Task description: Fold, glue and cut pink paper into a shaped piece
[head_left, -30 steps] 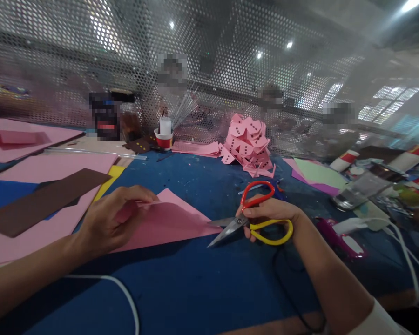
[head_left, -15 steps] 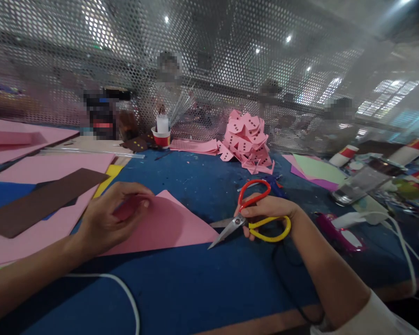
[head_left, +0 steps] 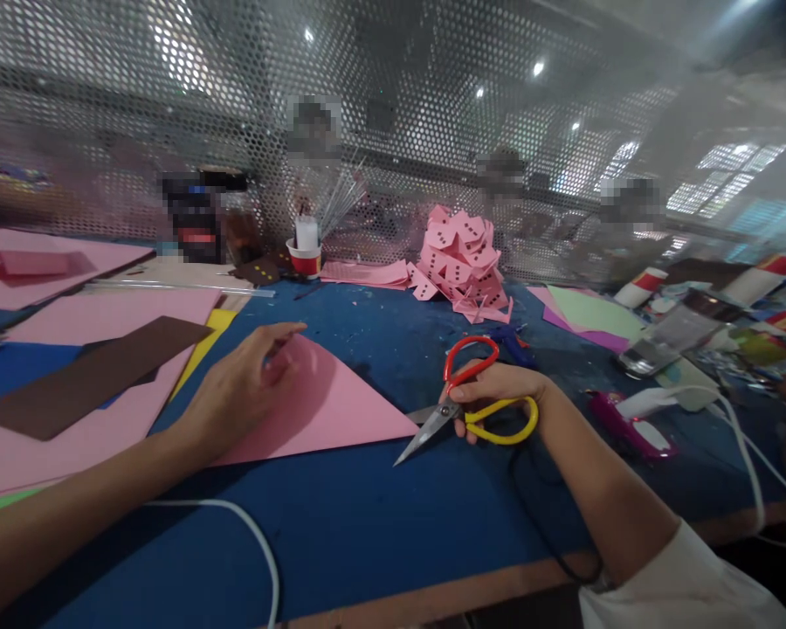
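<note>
Head view: right hand grips the scissors, red loop up, yellow loop down, blades parted and pointing left. Pink sheet lies on the blue surface in front of the wearer, its right corner reaching in between the blades. Can't tell if either blade touches paper.

Left hand is over the sheet's left part, fingers loosely spread, thumb apart from them, no pinch visible. Contact with the paper: can't tell, the hand hides that part.

Step in hand, my read: scissors positioned at the corner, cut not visible yet. A clean cut from here would call for the sheet pinned by the left hand, corner seated deeper toward the pivot, fingers clear of the blade line. Main risk: a loose sheet folding between the blades instead of shearing.

Nearby: brown strip on more pink paper at left; pile of folded pink pieces beyond the scissors; white cable near the left forearm.
</note>
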The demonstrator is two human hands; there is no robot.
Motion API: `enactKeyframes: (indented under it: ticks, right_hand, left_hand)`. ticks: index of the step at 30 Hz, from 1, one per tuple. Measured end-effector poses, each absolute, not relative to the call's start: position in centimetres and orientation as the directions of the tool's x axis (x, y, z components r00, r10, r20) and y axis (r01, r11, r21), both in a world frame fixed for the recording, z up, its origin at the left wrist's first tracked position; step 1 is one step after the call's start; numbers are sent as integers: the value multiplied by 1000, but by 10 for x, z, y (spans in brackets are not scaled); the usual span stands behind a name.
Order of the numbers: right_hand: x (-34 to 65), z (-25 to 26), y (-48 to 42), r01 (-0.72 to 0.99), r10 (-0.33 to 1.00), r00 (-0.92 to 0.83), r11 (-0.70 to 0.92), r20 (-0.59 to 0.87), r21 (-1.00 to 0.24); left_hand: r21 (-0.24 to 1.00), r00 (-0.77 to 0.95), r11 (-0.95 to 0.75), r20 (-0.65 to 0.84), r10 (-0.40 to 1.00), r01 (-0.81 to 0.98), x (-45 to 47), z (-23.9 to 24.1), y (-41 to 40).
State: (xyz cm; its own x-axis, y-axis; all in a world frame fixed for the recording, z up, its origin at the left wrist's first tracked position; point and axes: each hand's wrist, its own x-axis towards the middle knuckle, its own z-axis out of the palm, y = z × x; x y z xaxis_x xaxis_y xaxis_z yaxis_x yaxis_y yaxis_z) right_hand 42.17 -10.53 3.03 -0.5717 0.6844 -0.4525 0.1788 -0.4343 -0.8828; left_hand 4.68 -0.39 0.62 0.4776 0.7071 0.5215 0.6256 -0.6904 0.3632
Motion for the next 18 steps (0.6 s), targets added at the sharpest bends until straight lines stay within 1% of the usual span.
enactKeyframes:
  ticks: [2, 3, 5, 7, 9, 15, 18]
  right_hand:
    - [422, 27, -104, 172, 689, -562, -444, -458, -879]
    - [422, 26, -104, 168, 696, -551, -448, -460, -878]
    - [422, 25, -104, 164, 709, -529, -453, -465, -876]
    - [421, 25, -104, 163, 721, -510, -455, -469, -876]
    - [421, 25, -106, 164, 725, -494, -463, -479, -871]
    - [421, 28, -119, 183, 724, -414, -526, -551, -830]
    - [422, 28, -127, 174, 733, -401, -528, -549, -831]
  left_hand:
    - [268, 576, -810, 591, 566, 521, 49, 10, -7]
    - [225, 652, -870, 586, 480, 438, 49, 13, -10]
    - [204, 823, -943, 464, 328, 261, 51, 15, -18]
    - [250, 934, -955, 277, 227, 159, 53, 15, -25]
    - [285, 965, -950, 185, 183, 126, 55, 11, -29]
    - [282, 965, -951, 184, 187, 131, 56, -4, -27]
    - [270, 967, -954, 179, 182, 129, 56, -5, -25]
